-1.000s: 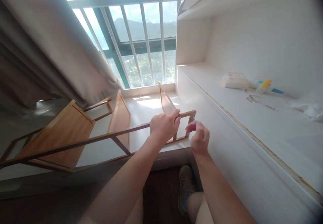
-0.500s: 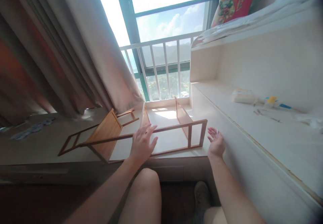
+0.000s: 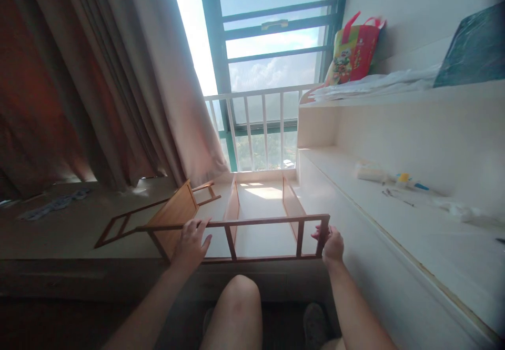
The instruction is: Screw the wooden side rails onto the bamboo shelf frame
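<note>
A wooden shelf rack [image 3: 256, 223] lies on its side on the white window ledge, its boards standing between slim brown rails. My left hand [image 3: 191, 242] rests on the near upper rail, fingers over it and thumb held apart. At the rack's right end, my right hand [image 3: 332, 243] is closed around the short end bar, with fingertips showing on the inner side. Whether a small item is also in that hand is hidden. Left of my left hand, a wide wooden board [image 3: 173, 210] joins another rail frame.
A white bench [image 3: 355, 229] runs along the right, bearing a bottle with a yellow and blue tip [image 3: 403, 180] and small metal pieces [image 3: 394, 196]. Curtains [image 3: 130, 76] hang at left. Behind the ledge are a white railing [image 3: 266, 129] and window; a red bag [image 3: 357, 50] stands on the upper shelf.
My left hand has slid left along the rail. My right hand, earlier beside the rack with a thin white stick in its fingers, has closed on the end bar. The view has tilted up.
</note>
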Tool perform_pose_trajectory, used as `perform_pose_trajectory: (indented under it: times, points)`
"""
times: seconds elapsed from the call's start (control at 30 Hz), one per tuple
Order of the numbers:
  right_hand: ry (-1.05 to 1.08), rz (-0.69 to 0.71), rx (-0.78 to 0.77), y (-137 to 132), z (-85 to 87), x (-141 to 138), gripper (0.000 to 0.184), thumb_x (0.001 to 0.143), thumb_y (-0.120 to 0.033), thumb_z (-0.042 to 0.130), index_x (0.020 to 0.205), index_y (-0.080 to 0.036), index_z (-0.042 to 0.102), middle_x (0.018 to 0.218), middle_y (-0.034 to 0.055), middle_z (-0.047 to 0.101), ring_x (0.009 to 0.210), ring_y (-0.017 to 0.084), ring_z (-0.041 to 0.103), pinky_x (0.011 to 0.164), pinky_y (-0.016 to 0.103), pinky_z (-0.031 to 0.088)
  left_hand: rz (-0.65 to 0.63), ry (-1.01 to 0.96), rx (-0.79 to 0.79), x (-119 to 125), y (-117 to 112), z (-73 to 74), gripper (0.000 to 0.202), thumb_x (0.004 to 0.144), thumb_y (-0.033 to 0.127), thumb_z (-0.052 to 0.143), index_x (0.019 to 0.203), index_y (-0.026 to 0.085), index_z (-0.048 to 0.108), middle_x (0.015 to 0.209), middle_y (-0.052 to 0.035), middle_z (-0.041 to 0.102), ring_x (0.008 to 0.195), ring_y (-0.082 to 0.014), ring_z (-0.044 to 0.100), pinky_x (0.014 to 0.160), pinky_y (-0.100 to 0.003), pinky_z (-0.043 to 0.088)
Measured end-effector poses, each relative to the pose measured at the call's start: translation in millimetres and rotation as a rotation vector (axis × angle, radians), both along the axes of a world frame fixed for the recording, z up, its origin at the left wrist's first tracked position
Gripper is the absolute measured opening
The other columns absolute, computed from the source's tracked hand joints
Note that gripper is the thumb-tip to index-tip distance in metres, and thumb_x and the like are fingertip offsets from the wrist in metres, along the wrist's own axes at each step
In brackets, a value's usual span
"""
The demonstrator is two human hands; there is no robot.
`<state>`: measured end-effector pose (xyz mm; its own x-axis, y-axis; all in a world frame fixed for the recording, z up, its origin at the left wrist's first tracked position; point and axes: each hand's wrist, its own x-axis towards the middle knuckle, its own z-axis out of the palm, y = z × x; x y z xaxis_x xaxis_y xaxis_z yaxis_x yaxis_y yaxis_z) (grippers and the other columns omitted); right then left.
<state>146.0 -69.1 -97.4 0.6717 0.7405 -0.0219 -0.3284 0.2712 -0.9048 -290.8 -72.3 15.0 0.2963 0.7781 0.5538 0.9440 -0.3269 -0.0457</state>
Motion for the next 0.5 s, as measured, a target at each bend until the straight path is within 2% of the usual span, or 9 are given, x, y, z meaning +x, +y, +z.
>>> perform_pose_trajectory:
  times: [0.1, 0.23, 0.5]
  points:
    - [-0.043, 0.051, 0.000, -12, 2.9, -7, 0.038, 0.075, -0.048, 0.049, 0.068, -0.014, 0.064, 0.049, 0.0022, 0.059, 0.044, 0.017, 0.055, 0.050, 0.032, 0.046, 0.023, 0.006, 0.040, 8, 3, -4.5, 0.030, 0.092, 0.032, 0.054, 0.117, 0.017, 0.061, 0.113, -0.0121, 0.060, 0.114, -0.0328, 0.051, 0.102, -0.047, 0.046]
    - [-0.082, 0.075, -0.032, -30, 3.8, -11, 0.032, 0.076, -0.044, 0.048, 0.063, -0.017, 0.060, 0.040, -0.0013, 0.049, 0.037, 0.014, 0.044, 0.043, 0.029, 0.037, 0.016, 0.010, 0.064, 12, 6, -8.9, 0.025, 0.090, 0.031, 0.056, 0.110, 0.016, 0.060, 0.111, -0.0127, 0.061, 0.113, -0.0336, 0.051, 0.100, -0.047, 0.047]
    - [-0.105, -0.006, -0.139, -84, -6.2, -14, 0.028, 0.079, -0.036, 0.045, 0.059, -0.021, 0.057, 0.044, 0.0017, 0.051, 0.040, 0.017, 0.045, 0.042, 0.032, 0.039, -0.016, -0.005, 0.062, 19, 13, -8.5, 0.020, 0.094, 0.030, 0.048, 0.105, 0.017, 0.060, 0.112, -0.0139, 0.060, 0.118, -0.0327, 0.051, 0.104, -0.047, 0.045]
